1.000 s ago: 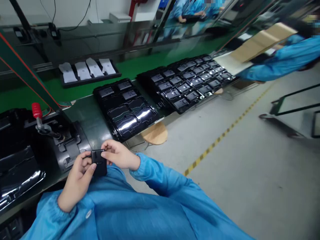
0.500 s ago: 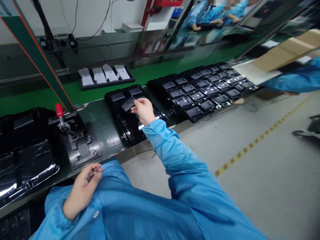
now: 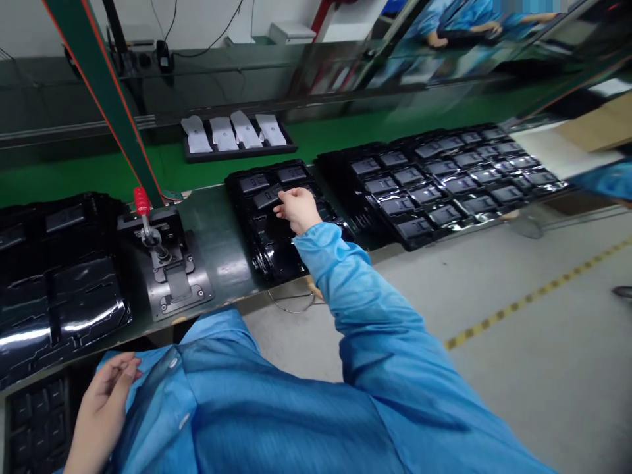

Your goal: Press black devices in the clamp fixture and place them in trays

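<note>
My right hand (image 3: 298,209) pinches the right edge of a dark flat rectangular part (image 3: 265,197), which lies low over a glossy black molded tray (image 3: 276,260). Two similar dark parts, a left one (image 3: 253,184) and a right one (image 3: 292,173), sit in the tray's far row. Whether the pinched part rests fully in its pocket I cannot tell. Near my lap, my left hand (image 3: 105,401) hangs with loosely curled fingers, thumb slightly apart, and nothing visible in it. A clamp fixture with a red handle (image 3: 141,201) stands on the bench left of the tray.
Filled black trays (image 3: 444,187) stretch along the bench to the right. A dark tray (image 3: 241,155) of white-wrapped pieces lies behind. More black trays (image 3: 89,296) stand at left. Another person's blue sleeve (image 3: 605,179) and cardboard (image 3: 600,125) appear at far right.
My right hand has lowered the dark part, which was tilted, flatter into the tray. My left hand has drawn back toward the lower left. The view has shifted.
</note>
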### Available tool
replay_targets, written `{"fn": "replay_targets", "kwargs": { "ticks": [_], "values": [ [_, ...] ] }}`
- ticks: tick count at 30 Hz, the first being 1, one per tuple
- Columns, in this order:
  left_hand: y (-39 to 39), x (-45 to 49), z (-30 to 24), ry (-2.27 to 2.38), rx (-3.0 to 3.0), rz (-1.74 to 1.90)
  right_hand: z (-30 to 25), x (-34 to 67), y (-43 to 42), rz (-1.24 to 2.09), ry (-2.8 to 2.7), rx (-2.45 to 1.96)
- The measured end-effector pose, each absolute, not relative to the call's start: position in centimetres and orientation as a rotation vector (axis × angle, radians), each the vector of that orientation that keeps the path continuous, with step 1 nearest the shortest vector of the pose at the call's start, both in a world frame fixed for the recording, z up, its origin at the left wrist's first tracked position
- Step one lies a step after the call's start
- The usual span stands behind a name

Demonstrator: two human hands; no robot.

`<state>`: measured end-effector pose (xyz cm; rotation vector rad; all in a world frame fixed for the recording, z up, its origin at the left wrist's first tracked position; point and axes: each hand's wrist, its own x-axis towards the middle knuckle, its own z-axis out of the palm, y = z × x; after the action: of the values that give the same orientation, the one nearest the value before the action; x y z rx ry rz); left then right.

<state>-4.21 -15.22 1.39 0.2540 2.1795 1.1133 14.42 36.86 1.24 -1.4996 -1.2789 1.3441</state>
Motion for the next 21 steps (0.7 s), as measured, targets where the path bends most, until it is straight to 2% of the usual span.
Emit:
{"fn": "replay_targets", "kwargs": {
  "ticks": [21],
  "values": [
    [-14.8,-5.6,1.6,2.212,0.254,1.120,2.0,15.4,37.2,1.399,-1.366,-1.452]
  ]
}}
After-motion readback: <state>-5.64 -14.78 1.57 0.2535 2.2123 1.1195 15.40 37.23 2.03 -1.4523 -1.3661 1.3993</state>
